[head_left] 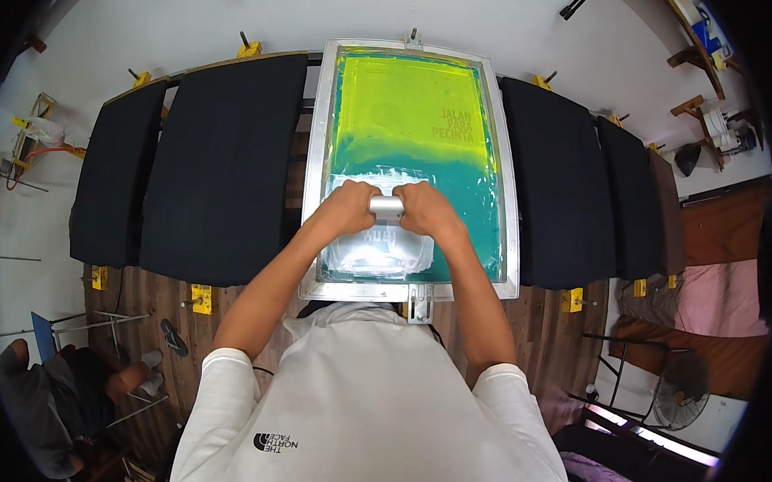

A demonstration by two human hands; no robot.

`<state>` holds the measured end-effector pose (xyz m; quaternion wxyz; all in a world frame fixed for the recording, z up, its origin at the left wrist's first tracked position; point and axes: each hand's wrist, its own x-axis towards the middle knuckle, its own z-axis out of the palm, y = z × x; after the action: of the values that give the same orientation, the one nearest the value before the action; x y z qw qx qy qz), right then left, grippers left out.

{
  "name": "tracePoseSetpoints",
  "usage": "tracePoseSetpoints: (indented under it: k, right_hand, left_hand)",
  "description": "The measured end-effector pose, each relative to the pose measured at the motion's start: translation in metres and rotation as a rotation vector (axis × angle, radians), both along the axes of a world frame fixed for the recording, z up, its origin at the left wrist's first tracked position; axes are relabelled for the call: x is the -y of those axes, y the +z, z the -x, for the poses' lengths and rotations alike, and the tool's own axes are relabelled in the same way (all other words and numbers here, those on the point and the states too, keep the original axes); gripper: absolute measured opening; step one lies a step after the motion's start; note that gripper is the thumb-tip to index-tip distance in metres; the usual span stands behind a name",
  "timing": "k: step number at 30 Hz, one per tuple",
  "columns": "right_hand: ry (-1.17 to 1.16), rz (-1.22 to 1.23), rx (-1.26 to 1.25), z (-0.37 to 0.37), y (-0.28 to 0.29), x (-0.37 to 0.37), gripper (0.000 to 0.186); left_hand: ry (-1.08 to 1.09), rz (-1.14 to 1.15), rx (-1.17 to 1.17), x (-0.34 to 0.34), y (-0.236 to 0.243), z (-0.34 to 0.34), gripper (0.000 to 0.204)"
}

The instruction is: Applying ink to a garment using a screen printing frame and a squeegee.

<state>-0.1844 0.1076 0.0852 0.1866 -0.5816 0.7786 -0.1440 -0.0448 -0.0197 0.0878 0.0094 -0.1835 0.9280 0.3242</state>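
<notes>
A screen-printing frame (511, 246) with a silver metal rim lies in front of me. Its mesh (473, 219) is teal, with a coat of yellow-green ink (401, 91) over the far part and dark lettering at the right. My left hand (350, 205) and my right hand (428, 210) are closed around a silver squeegee handle (387, 207), side by side over the nearer half of the mesh. Beneath them shows a pale, shiny patch (381, 254). The squeegee's blade is hidden, and I cannot tell whether it touches the mesh.
Black fabric-covered boards (221, 165) stand on both sides of the frame, with yellow clamps (202, 299) along their edges. A metal hinge clamp (419, 304) sits at the frame's near edge. Another person (60, 399) sits at the lower left; a fan (681, 389) stands at the right.
</notes>
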Motion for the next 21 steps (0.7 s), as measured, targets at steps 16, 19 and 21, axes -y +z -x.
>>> tracePoseSetpoints:
  k: [16,19,21]
  right_hand:
    - [0.003,-0.034,0.082,-0.052,0.003,-0.055,0.037]
    - [-0.024,0.005,0.014,-0.018,-0.002,-0.019,0.035]
    - [-0.076,0.092,0.005,-0.003,-0.001,-0.007,0.033]
  left_hand:
    - [0.024,0.173,-0.057,-0.064,-0.009,-0.054,0.025]
    - [0.093,0.17,-0.083,-0.032,-0.006,-0.019,0.02]
    - [0.082,0.162,-0.091,-0.016,-0.011,0.0,0.022]
